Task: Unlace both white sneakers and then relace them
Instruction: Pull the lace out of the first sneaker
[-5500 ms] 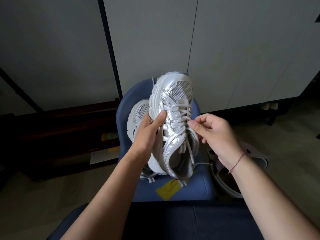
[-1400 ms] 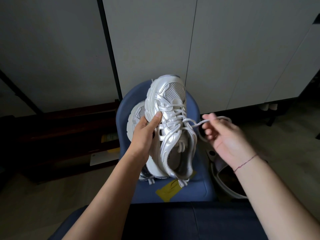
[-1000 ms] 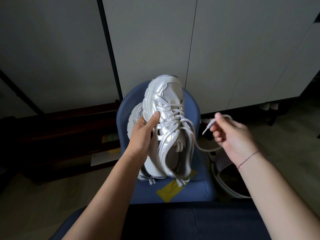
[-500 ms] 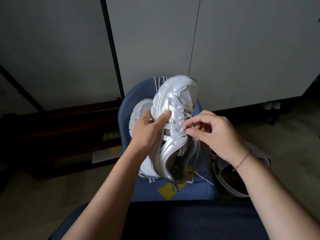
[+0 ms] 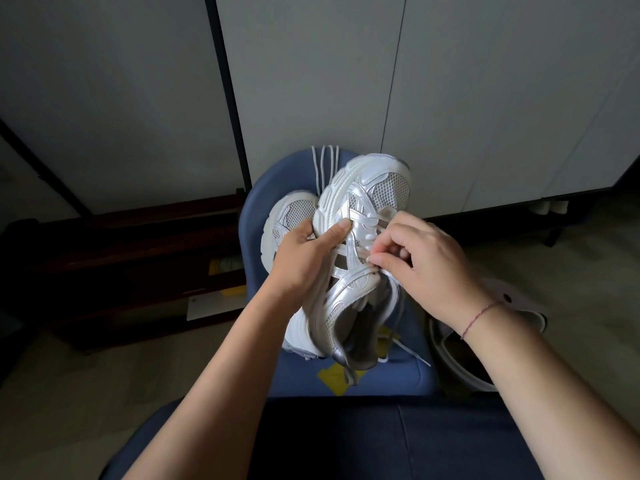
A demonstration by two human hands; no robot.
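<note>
The right hand (image 5: 426, 268) pinches a lace (image 5: 364, 251) between thumb and forefinger at the middle eyelets of the raised sneaker (image 5: 367, 188), its other fingers curled and its back towards the camera. The left hand (image 5: 304, 258) grips that sneaker from the side, thumb laid across the silver upper, fingers hidden beneath the sole. The sneaker is held toe up and heel down above the seat of a blue chair (image 5: 398, 375). The second sneaker (image 5: 291, 213) lies on the seat by its left edge, behind the left hand. A loose lace (image 5: 323, 164) hangs over the chair's back edge. Both forearms reach forward from the bottom corners.
</note>
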